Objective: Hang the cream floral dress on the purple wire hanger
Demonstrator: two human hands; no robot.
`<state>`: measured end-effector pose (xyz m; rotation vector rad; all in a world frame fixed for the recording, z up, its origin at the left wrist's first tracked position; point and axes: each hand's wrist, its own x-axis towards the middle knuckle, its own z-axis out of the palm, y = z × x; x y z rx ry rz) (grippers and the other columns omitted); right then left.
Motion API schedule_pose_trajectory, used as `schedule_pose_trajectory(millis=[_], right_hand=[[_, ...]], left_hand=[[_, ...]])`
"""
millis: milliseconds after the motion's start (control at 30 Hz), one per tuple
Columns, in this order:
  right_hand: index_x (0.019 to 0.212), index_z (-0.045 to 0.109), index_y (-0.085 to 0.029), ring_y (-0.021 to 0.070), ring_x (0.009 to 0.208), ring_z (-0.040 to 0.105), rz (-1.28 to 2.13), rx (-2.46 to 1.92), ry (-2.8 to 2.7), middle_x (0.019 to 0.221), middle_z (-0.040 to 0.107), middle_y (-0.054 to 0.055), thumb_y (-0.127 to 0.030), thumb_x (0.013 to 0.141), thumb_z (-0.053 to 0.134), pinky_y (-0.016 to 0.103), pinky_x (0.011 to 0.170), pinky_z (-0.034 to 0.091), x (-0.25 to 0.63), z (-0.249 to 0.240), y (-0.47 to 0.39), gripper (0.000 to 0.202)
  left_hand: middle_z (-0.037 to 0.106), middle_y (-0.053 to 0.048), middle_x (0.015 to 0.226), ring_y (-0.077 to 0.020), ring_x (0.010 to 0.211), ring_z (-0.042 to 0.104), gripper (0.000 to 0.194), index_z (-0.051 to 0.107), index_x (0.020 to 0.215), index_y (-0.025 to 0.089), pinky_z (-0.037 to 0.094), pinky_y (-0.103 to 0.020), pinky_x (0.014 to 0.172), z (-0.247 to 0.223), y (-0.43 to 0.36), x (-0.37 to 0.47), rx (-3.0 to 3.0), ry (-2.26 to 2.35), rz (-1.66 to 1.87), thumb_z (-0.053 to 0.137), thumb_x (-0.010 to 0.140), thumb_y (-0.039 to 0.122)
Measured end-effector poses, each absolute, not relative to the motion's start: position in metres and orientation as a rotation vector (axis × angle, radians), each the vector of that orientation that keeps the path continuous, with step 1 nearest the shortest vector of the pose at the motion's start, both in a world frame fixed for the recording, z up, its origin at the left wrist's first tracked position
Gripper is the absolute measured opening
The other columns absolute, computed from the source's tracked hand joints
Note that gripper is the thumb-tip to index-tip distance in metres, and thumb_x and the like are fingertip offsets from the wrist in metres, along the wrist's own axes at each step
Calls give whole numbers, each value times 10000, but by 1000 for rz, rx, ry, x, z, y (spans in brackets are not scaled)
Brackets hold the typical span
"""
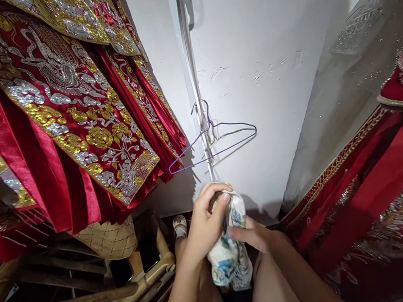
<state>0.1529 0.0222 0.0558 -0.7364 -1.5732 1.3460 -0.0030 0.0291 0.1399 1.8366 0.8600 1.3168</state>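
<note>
My left hand grips the top of a bunched white cloth with blue and green flower print, thumb pressed over its upper edge. Just to its right, my right hand pinches the same cloth at its side. The cloth hangs down between my bare knees. Right above the hands, a thin purple wire hanger hangs empty from a metal strip on the white wall.
Red garments with gold and silver embroidery hang close on the left, and more red embroidered fabric under clear plastic crowds the right. Wooden poles and a chair frame lie low on the left, next to a quilted beige cushion.
</note>
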Motion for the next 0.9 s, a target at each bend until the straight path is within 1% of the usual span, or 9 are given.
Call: schedule_pose_trajectory(millis=[67,133,200,267,333,467,600,767,900], right_hand=[[1155,682,-208,281,984,667,1396,-816,-1601,955,727,67,-445,767,792,382,840,541,152,73,26,467],[984,721,-181,245,809,669,1362,-976,-1641,818,714,39,-305,721,801,318,685,531,160,93,33,302],[776,712,-166,193,655,622,1304,-1058,-1709,693,675,18,-198,725,706,263,558,458,173,114,43,61],[692,696,-165,166,619,600,1177,-1007,-1747,671,667,13,-130,705,607,244,538,421,188,134,57,96],[803,728,-169,164,643,613,979,-912,-1702,718,686,11,-118,689,585,249,573,437,200,148,77,190],[1224,665,-200,203,771,654,696,-858,-1572,896,719,39,-175,689,650,303,696,496,206,153,132,536],[1084,714,-192,235,921,651,766,-898,-1660,1033,724,90,-256,683,647,340,805,505,193,135,179,412],[719,645,-180,176,640,565,818,-871,-1760,646,634,-7,-246,621,650,281,624,449,198,106,182,119],[1107,644,-190,149,600,533,728,-899,-1711,651,606,-57,-182,628,655,252,597,410,212,103,168,479]], left_hand=[[532,-93,1383,-271,1372,438,311,641,1233,286,326,-365,1148,134,33,-8,1890,928,1324,602,948,402],[499,-84,1448,-271,1407,409,440,548,1373,302,305,-375,1169,122,38,-20,1867,909,1140,585,954,433],[626,-75,1284,-275,1255,542,411,605,1303,250,407,-361,1075,105,41,-35,1820,810,779,531,972,481],[700,-52,1020,-261,1013,627,398,706,1056,184,485,-318,896,87,40,-50,1816,773,445,528,956,525],[694,-30,869,-230,846,615,401,709,884,162,473,-277,755,77,38,-65,1886,849,291,564,925,533],[705,-40,811,-226,754,601,335,690,806,192,414,-266,685,89,36,-89,2102,1208,360,550,921,473],[726,-98,787,-259,713,629,367,692,762,215,393,-306,678,121,42,-108,2250,1502,315,470,945,442],[754,-161,933,-347,945,681,323,716,778,207,413,-429,859,135,49,-125,2410,1809,8,450,933,306],[709,-197,1167,-366,1168,619,282,742,884,191,434,-470,951,135,58,-126,2494,1848,107,467,895,254]])
